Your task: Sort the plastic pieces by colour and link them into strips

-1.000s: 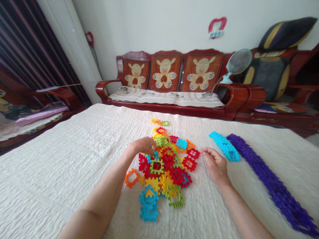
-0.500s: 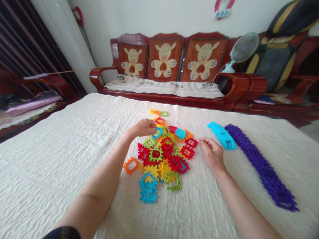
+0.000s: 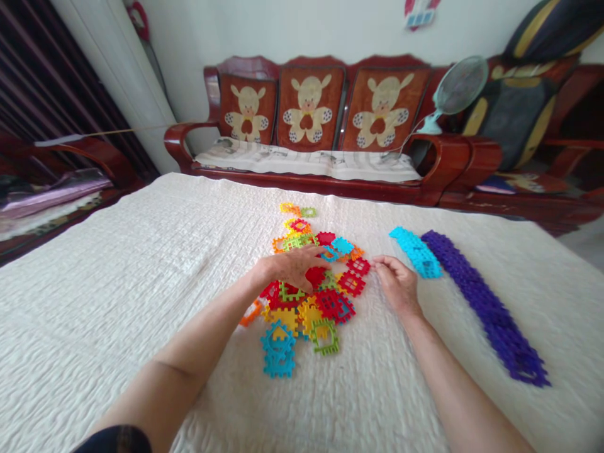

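A heap of plastic interlocking building tiles in red, yellow, green, orange and blue lies on the bed cover. Over its middle, my left hand (image 3: 298,267) has its fingers spread and hides some tiles. A blue tile (image 3: 329,253) lies by its fingertips. To the right of the heap, my right hand (image 3: 396,281) is closed in a pinch, its fingertips just beside a red window tile (image 3: 358,266). Whatever it may hold is too small to make out. Two joined blue tiles (image 3: 278,362) and a green frame tile (image 3: 325,338) are at the near edge.
A light-blue tile stack (image 3: 418,251) and a long purple row of tiles (image 3: 486,308) lie right of my right hand. Everything rests on a white quilted cover (image 3: 141,283). Beyond stand a wooden sofa (image 3: 302,177) and a fan (image 3: 457,88).
My left hand has moved right and nearer over the heap, its fingers going from curled to spread. A blue tile has shifted rightward from beside that hand. My right hand stays pinched beside the heap.
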Available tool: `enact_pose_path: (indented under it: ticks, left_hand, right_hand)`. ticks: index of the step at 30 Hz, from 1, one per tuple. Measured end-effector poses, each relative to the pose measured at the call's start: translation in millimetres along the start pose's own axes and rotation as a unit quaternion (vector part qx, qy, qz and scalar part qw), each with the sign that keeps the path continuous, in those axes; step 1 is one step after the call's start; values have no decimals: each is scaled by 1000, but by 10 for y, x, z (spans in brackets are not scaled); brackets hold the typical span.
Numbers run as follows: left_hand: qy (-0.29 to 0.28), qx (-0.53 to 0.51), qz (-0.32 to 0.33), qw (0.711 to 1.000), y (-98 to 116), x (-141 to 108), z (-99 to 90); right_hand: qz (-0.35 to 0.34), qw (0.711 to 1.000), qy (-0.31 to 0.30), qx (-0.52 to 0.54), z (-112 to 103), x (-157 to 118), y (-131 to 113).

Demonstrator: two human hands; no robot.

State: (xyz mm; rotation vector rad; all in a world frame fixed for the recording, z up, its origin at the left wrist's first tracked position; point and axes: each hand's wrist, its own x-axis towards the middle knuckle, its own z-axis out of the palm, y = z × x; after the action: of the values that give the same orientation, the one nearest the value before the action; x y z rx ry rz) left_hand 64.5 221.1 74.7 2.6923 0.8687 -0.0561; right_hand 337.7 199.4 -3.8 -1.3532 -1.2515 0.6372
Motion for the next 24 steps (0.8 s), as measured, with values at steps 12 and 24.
enact_pose_path:
  ticks: [12,24]
  left_hand:
    - [172,5,3,985,-273,-45,30]
    - [112,-1,13,994,-280,-252,151]
  right_hand:
    - [12,1000,-9,7,7,4,-1]
    - [8,1000,-14,4,10,9,14]
